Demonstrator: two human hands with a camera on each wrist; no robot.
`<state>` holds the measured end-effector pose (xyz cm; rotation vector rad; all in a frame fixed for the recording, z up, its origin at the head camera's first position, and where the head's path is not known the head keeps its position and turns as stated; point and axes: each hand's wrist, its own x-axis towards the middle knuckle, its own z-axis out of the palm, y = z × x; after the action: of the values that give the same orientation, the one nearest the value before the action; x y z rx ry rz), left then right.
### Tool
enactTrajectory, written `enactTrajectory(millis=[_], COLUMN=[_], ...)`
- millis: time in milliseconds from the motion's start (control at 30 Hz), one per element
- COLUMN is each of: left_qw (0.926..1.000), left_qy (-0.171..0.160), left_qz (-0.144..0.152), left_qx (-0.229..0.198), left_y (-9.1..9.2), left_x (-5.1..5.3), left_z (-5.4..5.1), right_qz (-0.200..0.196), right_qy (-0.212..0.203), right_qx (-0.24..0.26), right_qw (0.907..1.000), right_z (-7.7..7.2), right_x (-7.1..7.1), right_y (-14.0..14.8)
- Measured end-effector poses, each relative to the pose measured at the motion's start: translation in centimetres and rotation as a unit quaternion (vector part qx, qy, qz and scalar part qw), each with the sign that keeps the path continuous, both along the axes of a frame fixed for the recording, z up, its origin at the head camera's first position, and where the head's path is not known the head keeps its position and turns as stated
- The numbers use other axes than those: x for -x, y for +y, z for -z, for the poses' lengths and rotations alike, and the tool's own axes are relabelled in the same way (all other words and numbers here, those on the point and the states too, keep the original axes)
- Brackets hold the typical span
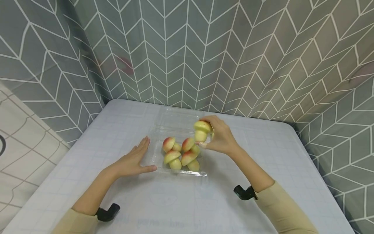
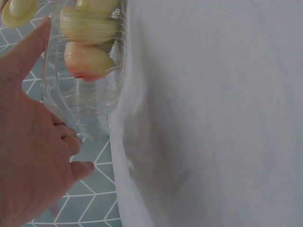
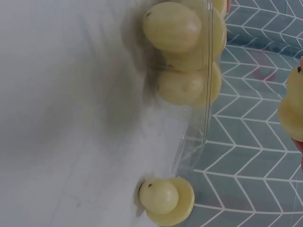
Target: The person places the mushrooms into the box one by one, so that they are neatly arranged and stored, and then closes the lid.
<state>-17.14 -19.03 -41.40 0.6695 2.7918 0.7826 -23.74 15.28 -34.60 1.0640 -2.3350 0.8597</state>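
A clear plastic box (image 1: 157,162) holds several mushroom-shaped pieces (image 1: 175,164), pale yellow-green with red-tinged caps. My right hand (image 1: 220,136) pinches another such piece (image 1: 201,131) between thumb and fingers, raised above the box's back right part; this piece (image 3: 293,106) also shows at the right wrist view's edge. My left hand (image 1: 132,161) lies with extended fingers along the box's left side, its thumb at the front left corner. In the left wrist view, that hand (image 2: 38,146) is beside the clear wall (image 2: 54,90). The right wrist view shows one more piece (image 3: 163,201) outside the box.
The box's clear lid (image 1: 178,118) lies folded back behind it on the white-covered table (image 1: 175,201). Grey-green curtains (image 1: 187,48) with white chevron lines stand behind and beside the table. Pale tiled flooring (image 1: 23,156) lies at the left.
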Motion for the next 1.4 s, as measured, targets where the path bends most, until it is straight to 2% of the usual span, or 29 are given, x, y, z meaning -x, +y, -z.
enactTrajectory(millis=[400,567,700,833,1033,1200,1400], left_qw=[1.0,0.9999,0.9999,0.9999,1.0,1.0,1.0], left_qy=[0.001,-0.003,-0.003,-0.002,0.0,-0.003,-0.007], left_qz=[0.002,0.001,0.001,-0.002,-0.001,-0.001,0.0], left_qx=[0.007,0.011,0.011,0.01,0.008,0.008,0.006], left_y=[-0.1,-0.1,-0.1,-0.1,0.0,0.0,0.0], left_x=[0.0,0.1,0.2,0.3,0.3,0.2,0.1], left_z=[-0.2,-0.1,-0.1,-0.1,-0.1,-0.3,-0.3], right_qz=[-0.051,-0.093,-0.11,-0.1,-0.114,-0.105,-0.097], right_qy=[0.022,0.028,0.024,0.009,0.002,-0.026,-0.029], right_qx=[0.003,0.021,0.019,-0.008,-0.036,-0.092,-0.155], right_qw=[0.9985,0.9951,0.9935,0.9949,0.9928,0.9898,0.9827], right_z=[-0.2,-0.1,0.1,0.3,0.9,1.0,1.6], right_x=[-0.3,-0.3,-0.5,-1.0,-1.2,-1.6,-1.7], right_y=[-2.9,-4.1,-5.1,-6.1,-7.6,-8.7,-10.0])
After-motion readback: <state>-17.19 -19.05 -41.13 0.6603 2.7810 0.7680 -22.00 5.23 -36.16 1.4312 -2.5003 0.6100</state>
